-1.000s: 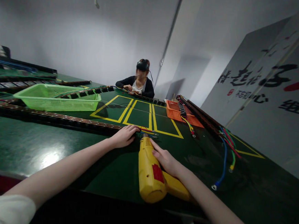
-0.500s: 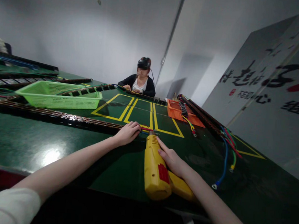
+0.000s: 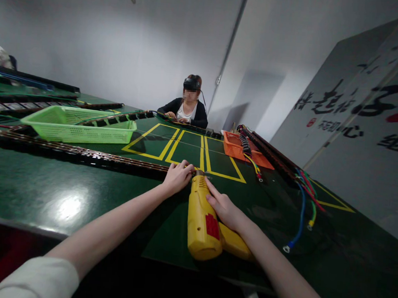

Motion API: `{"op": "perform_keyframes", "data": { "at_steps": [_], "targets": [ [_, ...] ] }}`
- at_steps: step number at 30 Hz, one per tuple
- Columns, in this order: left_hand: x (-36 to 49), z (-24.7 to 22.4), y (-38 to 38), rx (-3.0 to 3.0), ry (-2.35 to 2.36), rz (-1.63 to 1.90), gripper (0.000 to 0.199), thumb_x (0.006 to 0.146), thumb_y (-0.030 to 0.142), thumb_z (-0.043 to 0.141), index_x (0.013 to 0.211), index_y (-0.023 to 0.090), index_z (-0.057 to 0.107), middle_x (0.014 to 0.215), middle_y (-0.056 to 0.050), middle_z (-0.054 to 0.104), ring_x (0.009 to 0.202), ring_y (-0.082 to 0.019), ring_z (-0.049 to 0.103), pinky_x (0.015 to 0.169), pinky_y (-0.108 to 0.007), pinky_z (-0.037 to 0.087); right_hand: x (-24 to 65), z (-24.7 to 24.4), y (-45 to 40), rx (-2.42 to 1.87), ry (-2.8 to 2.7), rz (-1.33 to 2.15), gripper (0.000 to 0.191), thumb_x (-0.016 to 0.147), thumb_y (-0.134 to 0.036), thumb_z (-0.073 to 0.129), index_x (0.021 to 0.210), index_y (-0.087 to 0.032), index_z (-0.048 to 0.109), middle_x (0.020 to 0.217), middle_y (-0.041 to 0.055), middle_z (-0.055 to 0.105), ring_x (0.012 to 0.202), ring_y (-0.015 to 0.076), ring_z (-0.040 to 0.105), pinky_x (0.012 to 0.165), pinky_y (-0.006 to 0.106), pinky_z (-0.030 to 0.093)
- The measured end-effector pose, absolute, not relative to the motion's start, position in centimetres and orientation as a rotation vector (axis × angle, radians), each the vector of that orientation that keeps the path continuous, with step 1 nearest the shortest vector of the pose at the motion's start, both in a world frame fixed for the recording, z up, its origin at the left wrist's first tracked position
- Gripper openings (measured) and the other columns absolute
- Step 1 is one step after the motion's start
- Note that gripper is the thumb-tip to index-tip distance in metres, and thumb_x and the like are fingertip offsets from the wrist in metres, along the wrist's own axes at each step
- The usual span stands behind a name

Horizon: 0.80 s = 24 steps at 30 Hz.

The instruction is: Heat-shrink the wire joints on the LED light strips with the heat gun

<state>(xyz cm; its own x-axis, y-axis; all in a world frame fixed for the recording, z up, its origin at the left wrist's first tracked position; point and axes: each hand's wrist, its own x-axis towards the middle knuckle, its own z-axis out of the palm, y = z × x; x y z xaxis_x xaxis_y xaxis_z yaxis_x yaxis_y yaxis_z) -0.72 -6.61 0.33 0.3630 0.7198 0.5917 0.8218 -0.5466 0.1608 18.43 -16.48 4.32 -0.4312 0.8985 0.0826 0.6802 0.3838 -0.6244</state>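
My right hand [image 3: 227, 212] is closed on a yellow heat gun [image 3: 203, 220] with a red label; its handle points to the right and its nozzle [image 3: 200, 172] points away from me. Just left of the nozzle, my left hand [image 3: 178, 178] is closed at the right end of a long dark strip assembly [image 3: 91, 155] with copper-coloured edges. Its fingers pinch the wires at that end, which they now mostly hide. The fingertips are very close to the nozzle; whether they touch it I cannot tell.
A green basket [image 3: 79, 135] stands behind the strip assembly. An orange basket [image 3: 231, 148] is at the back right, near dark strips with coloured cables ending in ring lugs [image 3: 286, 248]. Yellow tape lines [image 3: 204, 151] mark the green table [image 3: 129, 194]. Another person [image 3: 186, 106] sits opposite.
My left hand has moved right, towards the nozzle, and covers the red and blue wires that showed before. The heat gun has shifted slightly left.
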Motion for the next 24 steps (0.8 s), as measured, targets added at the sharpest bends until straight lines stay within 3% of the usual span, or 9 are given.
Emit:
{"op": "perform_keyframes", "data": {
  "at_steps": [6, 13, 24],
  "targets": [
    [-0.6, 0.8, -7.1, -2.529, -1.419, -0.835, 0.029, 0.092, 0.024, 0.035, 0.111, 0.025, 0.056, 0.118, -0.006, 0.051, 0.1, -0.021, 0.054, 0.085, -0.037, 0.034, 18.4, 4.3, -16.8, -1.364, -2.232, 0.746, 0.072, 0.091, -0.059, 0.026, 0.148, -0.018, 0.008, 0.121, 0.014, 0.06, 0.095, 0.0251, 0.062, 0.084, 0.039, 0.044],
    [0.1, 1.0, -6.2, -2.525, -1.534, -0.687, 0.03, 0.092, 0.027, 0.032, 0.104, 0.02, 0.058, 0.106, -0.008, 0.055, 0.098, -0.024, 0.055, 0.085, -0.041, 0.035, 18.4, 4.2, -16.6, -1.332, -2.222, 0.768, 0.075, 0.091, -0.06, 0.026, 0.148, -0.015, 0.007, 0.128, 0.0145, 0.055, 0.107, 0.0262, 0.058, 0.092, 0.04, 0.041],
    [0.3, 0.2, -5.6, -2.614, -1.476, -0.867, 0.026, 0.087, 0.017, 0.037, 0.103, 0.018, 0.056, 0.12, -0.007, 0.051, 0.109, -0.021, 0.051, 0.091, -0.037, 0.037, 20.8, 3.9, -17.1, -1.409, -2.179, 0.792, 0.072, 0.091, -0.059, 0.029, 0.147, -0.019, 0.011, 0.144, 0.0093, 0.039, 0.122, 0.0277, 0.048, 0.101, 0.044, 0.034]
  ]
}}
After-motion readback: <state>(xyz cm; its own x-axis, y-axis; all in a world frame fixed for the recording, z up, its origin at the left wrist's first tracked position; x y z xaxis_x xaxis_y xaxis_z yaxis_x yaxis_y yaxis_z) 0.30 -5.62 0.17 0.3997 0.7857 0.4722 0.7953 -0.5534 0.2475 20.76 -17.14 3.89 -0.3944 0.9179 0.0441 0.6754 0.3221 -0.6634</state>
